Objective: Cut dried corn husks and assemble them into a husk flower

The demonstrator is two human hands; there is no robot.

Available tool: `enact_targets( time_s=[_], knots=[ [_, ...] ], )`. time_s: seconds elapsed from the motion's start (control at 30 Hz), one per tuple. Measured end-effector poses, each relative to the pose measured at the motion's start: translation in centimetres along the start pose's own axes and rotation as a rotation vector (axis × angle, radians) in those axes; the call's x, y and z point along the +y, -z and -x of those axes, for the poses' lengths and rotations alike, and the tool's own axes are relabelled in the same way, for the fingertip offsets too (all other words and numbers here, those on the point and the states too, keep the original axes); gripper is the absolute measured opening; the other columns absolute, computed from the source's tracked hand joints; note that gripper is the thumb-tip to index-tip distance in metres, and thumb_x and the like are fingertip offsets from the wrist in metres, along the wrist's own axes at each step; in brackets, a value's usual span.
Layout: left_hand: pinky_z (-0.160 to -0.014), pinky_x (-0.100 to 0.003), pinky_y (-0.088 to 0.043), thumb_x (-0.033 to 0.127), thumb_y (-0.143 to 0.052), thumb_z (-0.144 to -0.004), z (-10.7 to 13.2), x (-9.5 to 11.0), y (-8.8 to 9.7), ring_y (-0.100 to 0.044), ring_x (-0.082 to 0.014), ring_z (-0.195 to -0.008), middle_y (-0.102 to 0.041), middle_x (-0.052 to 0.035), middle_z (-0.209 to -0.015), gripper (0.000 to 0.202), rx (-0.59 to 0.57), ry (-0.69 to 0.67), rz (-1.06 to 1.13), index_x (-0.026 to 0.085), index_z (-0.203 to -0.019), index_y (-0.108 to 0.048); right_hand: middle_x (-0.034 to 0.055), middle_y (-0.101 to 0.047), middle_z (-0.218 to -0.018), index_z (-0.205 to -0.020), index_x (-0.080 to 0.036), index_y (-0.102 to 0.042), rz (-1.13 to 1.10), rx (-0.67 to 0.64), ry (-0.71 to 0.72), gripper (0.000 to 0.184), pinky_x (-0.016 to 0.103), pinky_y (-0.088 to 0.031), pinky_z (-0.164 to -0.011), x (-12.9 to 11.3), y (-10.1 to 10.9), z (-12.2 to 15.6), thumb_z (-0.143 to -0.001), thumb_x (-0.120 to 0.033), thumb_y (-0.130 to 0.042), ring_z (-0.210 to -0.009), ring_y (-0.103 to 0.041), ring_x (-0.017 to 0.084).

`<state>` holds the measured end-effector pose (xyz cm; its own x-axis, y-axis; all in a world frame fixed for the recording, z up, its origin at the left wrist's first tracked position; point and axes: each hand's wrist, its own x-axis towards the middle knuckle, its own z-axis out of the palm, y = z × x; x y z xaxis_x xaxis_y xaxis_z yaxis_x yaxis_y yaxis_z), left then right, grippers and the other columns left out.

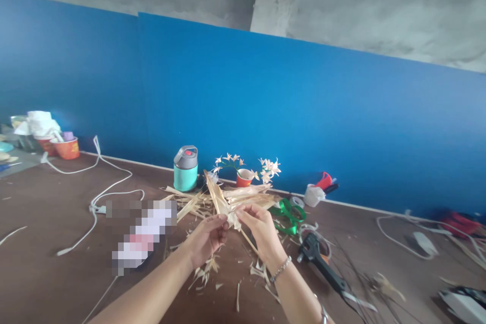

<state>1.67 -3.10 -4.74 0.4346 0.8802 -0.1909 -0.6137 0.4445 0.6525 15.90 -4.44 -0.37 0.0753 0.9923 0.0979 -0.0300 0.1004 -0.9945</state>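
Dried husk sits between the 2 hands in the head view, at the fingertips. The left hand has its thumb and index finger nearly together at the husk's near edge, with the other fingers curled under. The right hand pinches at its upper edge, thumb against index finger; exactly what lies between those tips is too small to tell. A longer tan leaf rises just beyond the fingertips, and whether it joins the held piece cannot be told.

Farther beyond the hands, a heap of husk strips lies on the brown table, with an orange-red cup and pale flowers behind it. A teal bottle with a grey lid stands beyond the left hand, to its left. Green ribbon lies just right of the right hand, near a white roll. A black tool rests right of the right forearm. Left of the left hand are a pixelated object and a white cable. Pale scraps are scattered below both hands.
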Motion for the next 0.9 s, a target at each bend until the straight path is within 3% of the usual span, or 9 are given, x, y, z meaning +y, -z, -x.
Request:
enact_targets(
  time_s=[0.37, 0.9],
  knots=[
    [-0.048, -0.017, -0.037, 0.019, -0.072, -0.067, 0.00, -0.11, -0.09, -0.049, -0.0047, -0.048, -0.056, 0.0018, -0.057, 0.014, 0.004, 0.002, 0.006, 0.011, -0.068, -0.060, 0.0025, -0.066, -0.066, -0.068, -0.017, -0.063, 0.365, 0.020, 0.245, 0.008, 0.027, -0.046, -0.061, -0.28, -0.53, 0.58, -0.069, -0.024, -0.061, -0.063, -0.059, 0.017],
    [-0.047, -0.016, -0.037, 0.018, -0.073, -0.067, -0.10, -0.11, 0.02, -0.049, -0.0047, -0.047, -0.055, 0.0017, -0.057, 0.014, 0.003, 0.003, 0.012, 0.011, -0.069, -0.061, 0.0032, -0.066, -0.069, -0.068, -0.017, -0.062, 0.382, 0.015, 0.246, 0.005, 0.028, -0.047, -0.064, -0.29, -0.46, 0.58, -0.068, -0.022, -0.059, -0.067, -0.060, 0.018]
  ],
)
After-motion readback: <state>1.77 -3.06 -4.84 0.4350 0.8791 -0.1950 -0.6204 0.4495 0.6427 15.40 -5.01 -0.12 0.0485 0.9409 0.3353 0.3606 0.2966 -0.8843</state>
